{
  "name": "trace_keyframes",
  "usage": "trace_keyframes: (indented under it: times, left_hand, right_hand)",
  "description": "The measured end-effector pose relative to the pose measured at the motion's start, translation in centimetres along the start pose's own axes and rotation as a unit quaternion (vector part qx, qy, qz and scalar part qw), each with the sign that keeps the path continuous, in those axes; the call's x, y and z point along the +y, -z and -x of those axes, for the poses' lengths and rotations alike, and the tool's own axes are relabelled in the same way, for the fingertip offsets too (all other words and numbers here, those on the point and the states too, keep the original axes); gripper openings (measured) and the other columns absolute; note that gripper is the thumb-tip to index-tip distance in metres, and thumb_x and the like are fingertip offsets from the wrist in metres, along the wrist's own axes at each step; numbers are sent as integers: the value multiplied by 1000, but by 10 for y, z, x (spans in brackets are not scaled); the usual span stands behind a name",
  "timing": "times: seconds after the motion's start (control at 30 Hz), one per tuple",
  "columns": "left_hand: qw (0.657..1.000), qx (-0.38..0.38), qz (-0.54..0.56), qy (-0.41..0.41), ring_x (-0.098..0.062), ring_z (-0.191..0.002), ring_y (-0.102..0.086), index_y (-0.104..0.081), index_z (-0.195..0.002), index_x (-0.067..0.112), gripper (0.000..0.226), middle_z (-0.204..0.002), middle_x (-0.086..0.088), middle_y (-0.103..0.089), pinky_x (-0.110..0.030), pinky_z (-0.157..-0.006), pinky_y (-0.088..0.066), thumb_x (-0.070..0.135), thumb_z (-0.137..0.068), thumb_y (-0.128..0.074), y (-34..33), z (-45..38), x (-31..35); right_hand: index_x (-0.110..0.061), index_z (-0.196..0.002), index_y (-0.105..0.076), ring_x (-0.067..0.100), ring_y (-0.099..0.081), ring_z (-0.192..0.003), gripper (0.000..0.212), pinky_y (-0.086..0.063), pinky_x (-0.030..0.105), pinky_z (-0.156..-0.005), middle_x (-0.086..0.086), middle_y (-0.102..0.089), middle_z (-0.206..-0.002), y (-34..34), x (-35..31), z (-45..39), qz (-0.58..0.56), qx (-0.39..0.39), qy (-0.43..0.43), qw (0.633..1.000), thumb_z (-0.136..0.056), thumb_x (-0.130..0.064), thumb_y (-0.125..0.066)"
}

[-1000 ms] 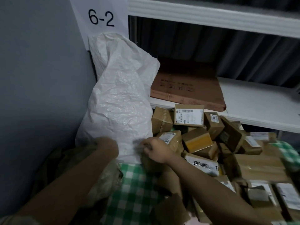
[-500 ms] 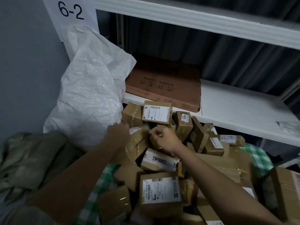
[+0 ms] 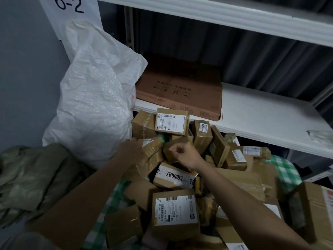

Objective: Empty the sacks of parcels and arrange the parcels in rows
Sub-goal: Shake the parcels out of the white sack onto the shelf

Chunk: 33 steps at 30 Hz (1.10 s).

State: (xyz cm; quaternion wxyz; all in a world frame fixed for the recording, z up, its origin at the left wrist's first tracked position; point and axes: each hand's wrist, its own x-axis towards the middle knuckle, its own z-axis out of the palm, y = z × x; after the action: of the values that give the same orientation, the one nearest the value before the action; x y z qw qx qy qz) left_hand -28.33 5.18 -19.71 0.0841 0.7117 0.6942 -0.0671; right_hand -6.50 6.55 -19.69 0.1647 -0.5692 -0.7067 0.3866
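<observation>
- Fingers of the right hand [image 3: 187, 154] are curled inward above the heap; whether they pinch anything cannot be told.
- Fingers of the left hand [image 3: 132, 147] lie fairly straight against a tape-wrapped parcel [image 3: 151, 156], touching its left end.
- Near foreground: a labelled parcel [image 3: 175, 211] lies face up, its white label with barcode toward the viewer.
- Just beyond it: a parcel printed "TAOOOCI" [image 3: 173, 177], tilted, beneath the right wrist.
- Green-and-white checked cloth [image 3: 108, 210] shows under the heap at lower left and again at far right.
- Olive-green sack [image 3: 34, 175], crumpled, lies at the left, beside the left forearm.
- White woven sack [image 3: 93, 98] stands upright behind the left hand, leaning against the grey wall, touching the parcel heap on its right side.
- Top of the heap: a parcel with a large white label [image 3: 172, 121], resting against the shelf edge.
- White shelf [image 3: 266, 112] behind the heap carries a flat brown carton [image 3: 180, 91].
- Paper sign [image 3: 70, 8] reading "6-2" hangs above the white sack.
</observation>
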Motion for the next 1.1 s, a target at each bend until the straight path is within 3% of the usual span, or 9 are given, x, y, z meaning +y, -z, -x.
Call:
trace_keyframes:
  times: [0.17, 0.27, 0.4, 0.53, 0.67, 0.83, 0.93, 1.03, 1.1]
  left_hand:
    - [999, -29, 28, -28, -31, -121, -49, -40, -139, 17, 51, -132, -10, -49, -44, -100, -41, 34, -92, -50, -5, -16, 4]
    - [996, -28, 57, -60, -31, -121, -48, -36, -143, 23, 54, -132, -10, -48, -43, -98, -41, 31, -92, -52, -4, -24, 13]
    - [988, -11, 91, -126, -30, -115, -52, -41, -138, 20, 48, -129, -9, -50, -40, -89, -47, 26, -92, -51, -1, -33, 31]
    - [979, 15, 102, -173, -27, -115, -53, -43, -138, 19, 47, -128, -7, -52, -39, -88, -48, 29, -93, -52, 7, -37, 58]
    - [969, 40, 114, -213, -27, -118, -52, -41, -142, 19, 49, -134, -5, -52, -37, -93, -46, 29, -95, -50, 17, -38, 93]
    - [965, 47, 122, -227, -25, -126, -47, -40, -143, 18, 49, -140, -5, -48, -36, -96, -41, 28, -96, -47, 28, -33, 143]
    - [967, 44, 120, -219, -26, -124, -49, -42, -141, 19, 47, -137, -6, -50, -40, -97, -44, 30, -96, -49, 31, -30, 170]
    - [972, 46, 112, -203, -25, -122, -50, -41, -141, 19, 47, -135, -5, -52, -41, -96, -45, 30, -96, -49, 33, -27, 208]
    - [977, 47, 107, -179, -24, -119, -53, -43, -139, 18, 46, -134, -4, -54, -42, -97, -45, 30, -95, -49, 34, -25, 237]
  right_hand:
    - [-7, -110, -68, 15, -56, -116, 20, -39, 19, -96, 4, -65, -122, 0, 8, 2, 13, -10, -23, 1000, -94, -5, -55]
    - [-10, -110, -69, 16, -57, -115, 19, -43, 24, -99, 2, -65, -120, 6, 14, 8, 27, 0, -30, 999, -94, -9, -57]
    - [-17, -113, -68, 9, -59, -102, 21, -43, 6, -78, -2, -67, -113, 17, 21, 22, 58, 4, -27, 998, -95, -14, -57]
    - [-22, -110, -68, 10, -61, -95, 22, -52, 30, -87, -4, -67, -109, 30, 32, 36, 49, 23, -41, 998, -94, -14, -56]
    - [-18, -112, -69, 7, -59, -100, 21, -43, 15, -79, -8, -65, -106, 51, 47, 51, 30, 77, -53, 995, -97, -16, -54]
    - [-19, -103, -70, 13, -63, -100, 18, -50, 26, -87, -4, -69, -104, 81, 75, 69, -19, 118, -70, 990, -96, -12, -55]
    - [-19, -100, -70, 12, -61, -98, 17, -47, 23, -86, -4, -68, -101, 98, 92, 75, -38, 121, -64, 990, -95, -11, -56]
    - [-25, -96, -69, 15, -63, -97, 21, -51, 31, -92, -4, -69, -97, 121, 120, 80, -59, 115, -56, 990, -94, -7, -57]
    - [-24, -95, -70, 14, -63, -92, 23, -50, 29, -87, -8, -68, -89, 139, 140, 85, -72, 103, -52, 991, -93, -6, -56]
